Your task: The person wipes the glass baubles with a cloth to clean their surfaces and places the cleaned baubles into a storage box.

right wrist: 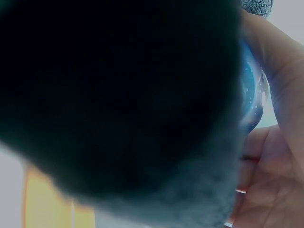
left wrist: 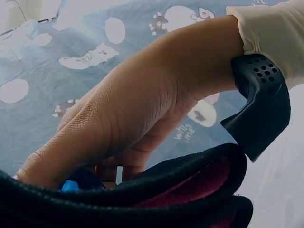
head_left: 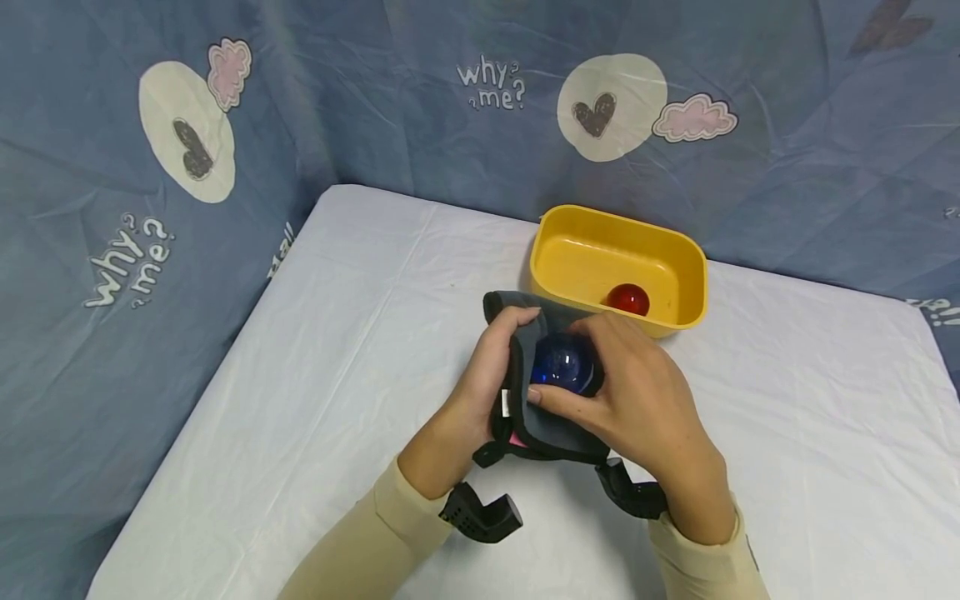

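Observation:
My left hand (head_left: 480, 371) grips a folded dark grey cloth (head_left: 564, 427) with thick black edging, its thumb lying over the near fold. A pink lining shows at the lower edge, and a small white tag sits at the side. Between the thumb and fingers of my right hand (head_left: 648, 392) is a glossy, see-through blue ball (head_left: 564, 363), held against the grey cloth. From the left wrist, the right hand (left wrist: 128, 109) reaches behind the cloth's edge (left wrist: 190, 187), with only a bit of blue visible. Dark cloth (right wrist: 118, 104) blocks most of the right wrist view; part of the blue ball (right wrist: 251, 88) shows.
Just beyond the hands stands a yellow plastic tub (head_left: 566, 218), with a shiny red ball (head_left: 628, 299) inside near its front wall. A white sheet (head_left: 360, 375) covers the table. Patterned blue fabric (head_left: 405, 108) hangs behind and at the left.

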`<state>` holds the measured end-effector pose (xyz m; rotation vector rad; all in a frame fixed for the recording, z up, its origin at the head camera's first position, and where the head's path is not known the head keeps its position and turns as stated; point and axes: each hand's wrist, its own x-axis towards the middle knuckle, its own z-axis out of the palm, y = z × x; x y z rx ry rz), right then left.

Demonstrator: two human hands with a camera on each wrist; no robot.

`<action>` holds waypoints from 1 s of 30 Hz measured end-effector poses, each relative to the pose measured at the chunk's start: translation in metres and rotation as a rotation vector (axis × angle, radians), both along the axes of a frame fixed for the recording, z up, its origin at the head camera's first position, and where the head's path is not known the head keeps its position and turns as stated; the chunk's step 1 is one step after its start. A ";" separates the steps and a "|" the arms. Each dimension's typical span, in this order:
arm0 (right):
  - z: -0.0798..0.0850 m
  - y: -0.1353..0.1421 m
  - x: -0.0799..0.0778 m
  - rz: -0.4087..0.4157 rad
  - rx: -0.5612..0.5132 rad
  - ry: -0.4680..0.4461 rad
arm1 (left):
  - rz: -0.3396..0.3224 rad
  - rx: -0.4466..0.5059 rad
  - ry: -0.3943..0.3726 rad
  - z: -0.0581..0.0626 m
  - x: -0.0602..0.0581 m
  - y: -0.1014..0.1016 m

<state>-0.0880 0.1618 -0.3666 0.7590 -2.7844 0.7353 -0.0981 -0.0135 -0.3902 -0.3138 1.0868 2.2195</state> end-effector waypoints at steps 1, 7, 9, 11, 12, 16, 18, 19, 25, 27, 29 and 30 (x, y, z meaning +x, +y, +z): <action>0.000 0.000 0.000 -0.001 -0.001 0.005 | -0.002 -0.004 0.000 0.000 0.000 0.000; 0.001 -0.003 0.000 -0.012 -0.007 -0.044 | 0.029 -0.012 -0.036 0.002 0.000 -0.001; 0.002 -0.003 0.001 -0.008 -0.006 -0.080 | 0.046 0.002 -0.038 0.001 -0.001 -0.002; 0.003 -0.004 0.001 0.003 -0.004 -0.103 | 0.059 0.013 -0.034 0.001 -0.001 -0.002; 0.003 -0.004 0.001 0.011 -0.006 -0.109 | 0.061 0.021 -0.029 0.000 -0.001 -0.002; 0.003 -0.005 0.001 0.043 -0.021 -0.082 | 0.058 0.031 -0.021 -0.001 -0.002 -0.002; 0.003 -0.006 0.001 0.053 -0.031 -0.059 | 0.055 0.036 -0.023 -0.001 -0.002 -0.002; 0.003 -0.006 0.000 0.055 -0.035 -0.048 | 0.054 0.036 -0.025 -0.001 -0.002 -0.003; 0.001 -0.006 0.000 0.047 -0.045 -0.024 | 0.057 0.031 -0.027 0.000 -0.001 -0.003; 0.001 -0.006 0.000 0.039 -0.045 -0.023 | 0.055 0.037 -0.029 0.000 -0.001 -0.002; 0.000 -0.005 0.000 0.033 -0.046 -0.020 | 0.053 0.039 -0.031 0.001 -0.001 -0.002; 0.000 -0.005 0.000 0.030 -0.047 -0.017 | 0.052 0.038 -0.030 0.001 -0.001 -0.001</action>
